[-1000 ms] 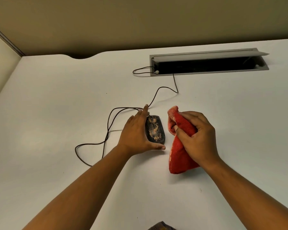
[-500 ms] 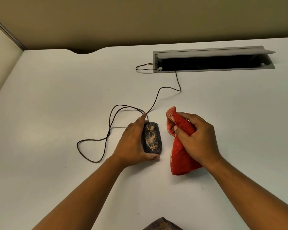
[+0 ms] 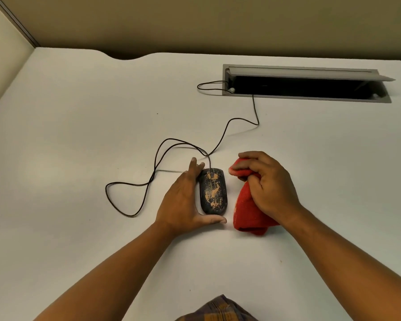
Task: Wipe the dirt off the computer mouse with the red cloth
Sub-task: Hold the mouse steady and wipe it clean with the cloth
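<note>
Both hands have closed in: left hand (image 3: 183, 200), fingers straight, braces the dusty black corded computer mouse (image 3: 213, 192) beside its palm; right hand (image 3: 271, 186) has re-bunched the red terry cloth (image 3: 248, 212) alongside, wiping unstarted

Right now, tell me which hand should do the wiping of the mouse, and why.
The right hand: it grips the red cloth just beside the dirt-speckled mouse. The left hand lies flat against the mouse's other side, thumb at its near end, bracing it.
</note>
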